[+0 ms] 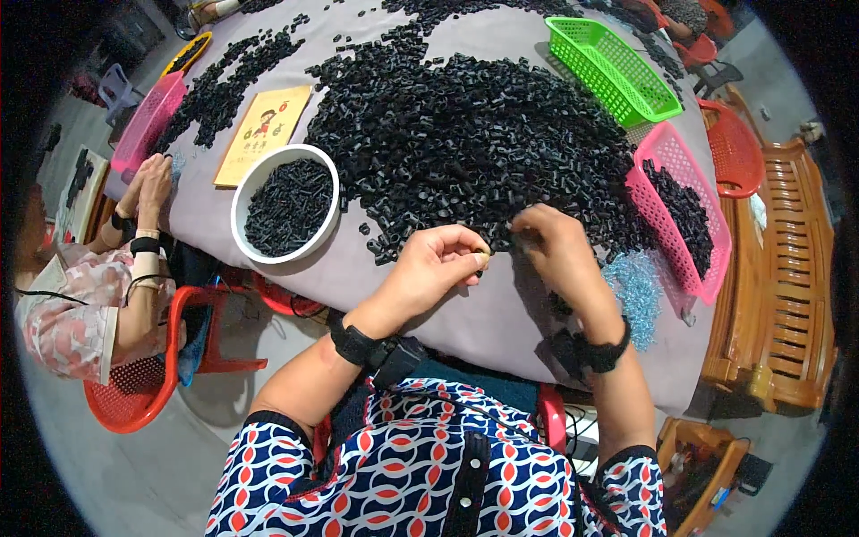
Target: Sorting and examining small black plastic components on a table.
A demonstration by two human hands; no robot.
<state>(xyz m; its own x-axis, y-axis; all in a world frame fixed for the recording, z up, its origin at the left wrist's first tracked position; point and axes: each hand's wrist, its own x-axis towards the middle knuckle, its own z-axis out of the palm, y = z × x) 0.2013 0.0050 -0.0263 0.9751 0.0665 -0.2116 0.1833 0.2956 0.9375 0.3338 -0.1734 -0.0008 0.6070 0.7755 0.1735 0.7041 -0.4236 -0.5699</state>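
Note:
My left hand (pixel 436 270) is closed in a pinch above the near edge of the table, and a small dark bit shows at its fingertips. To its right, my right hand (pixel 557 246) reaches down at the near edge of a large heap of small black plastic pieces (pixel 456 143). Its fingers curl downward and are blurred, so what they touch is hidden. Beside the right wrist lies a pile of small clear-bluish pieces (pixel 635 291). A pink basket (pixel 640 183) at the right holds more black pieces.
A white bowl (pixel 240 224) of thin black parts stands left of the heap, near a yellow booklet (pixel 259 134). A green basket (pixel 617 76) stands far right. Another person's hands (pixel 150 188) work at the left edge by a second pink basket (pixel 148 121). A wooden bench (pixel 787 268) stands right.

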